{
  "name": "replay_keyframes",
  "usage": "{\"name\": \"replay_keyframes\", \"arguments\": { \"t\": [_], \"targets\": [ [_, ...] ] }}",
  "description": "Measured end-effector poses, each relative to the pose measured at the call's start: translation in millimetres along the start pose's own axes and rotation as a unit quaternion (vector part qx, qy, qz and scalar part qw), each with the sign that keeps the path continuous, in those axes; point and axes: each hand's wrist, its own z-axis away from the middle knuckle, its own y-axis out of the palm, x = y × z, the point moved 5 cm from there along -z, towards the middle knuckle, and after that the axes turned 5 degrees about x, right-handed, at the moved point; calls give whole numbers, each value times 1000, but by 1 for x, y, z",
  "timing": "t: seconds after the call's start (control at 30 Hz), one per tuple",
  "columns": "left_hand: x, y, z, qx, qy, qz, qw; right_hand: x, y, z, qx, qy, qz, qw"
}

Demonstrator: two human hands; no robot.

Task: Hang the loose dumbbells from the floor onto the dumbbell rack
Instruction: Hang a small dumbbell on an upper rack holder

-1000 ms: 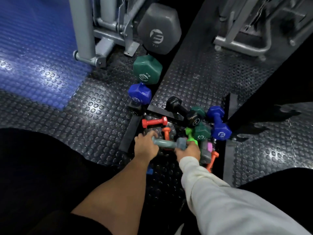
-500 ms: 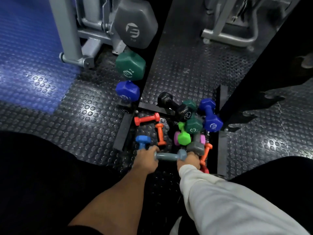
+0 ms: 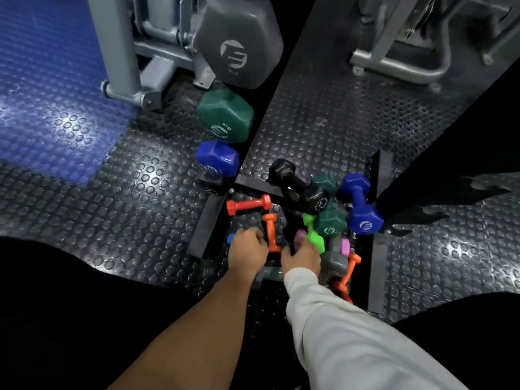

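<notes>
Several loose dumbbells lie in a heap between the rack's base bars point(image 3: 204, 229): red point(image 3: 247, 205), orange point(image 3: 270, 232), black point(image 3: 298, 187), bright green point(image 3: 313, 235), dark green point(image 3: 329, 220) and blue point(image 3: 361, 205). My left hand point(image 3: 246, 250) rests with curled fingers over a small blue dumbbell point(image 3: 230, 239); its grip is hidden. My right hand point(image 3: 302, 256) is spread over a pink dumbbell point(image 3: 299, 237), fingertips at the bright green one. A grey-blue dumbbell point(image 3: 268, 274) lies on the floor under both wrists, held by neither.
On the rack's left side hang a large grey dumbbell point(image 3: 239, 43), a green one point(image 3: 225, 114), a blue one point(image 3: 218, 159) and a small black one point(image 3: 212, 185). Grey machine frames point(image 3: 121, 52) stand behind, on studded rubber floor. My dark knees flank the pile.
Both hands held the grey-blue dumbbell by its ends before. It now lies on the floor under my wrists, and both hands have moved forward into the pile.
</notes>
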Motion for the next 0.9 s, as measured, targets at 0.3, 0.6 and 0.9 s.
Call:
{"name": "replay_keyframes", "arguments": {
  "t": [0.3,0.6,0.9],
  "targets": [
    [1,-35,-65,-67,-36,126,989,75,35,-48,37,-60,-75,995],
    [24,-26,-101,49,-102,137,984,105,62,-81,134,-72,69,986],
    [21,-22,-122,117,-135,73,981,116,72,-114,237,-69,151,957]
  ]
}}
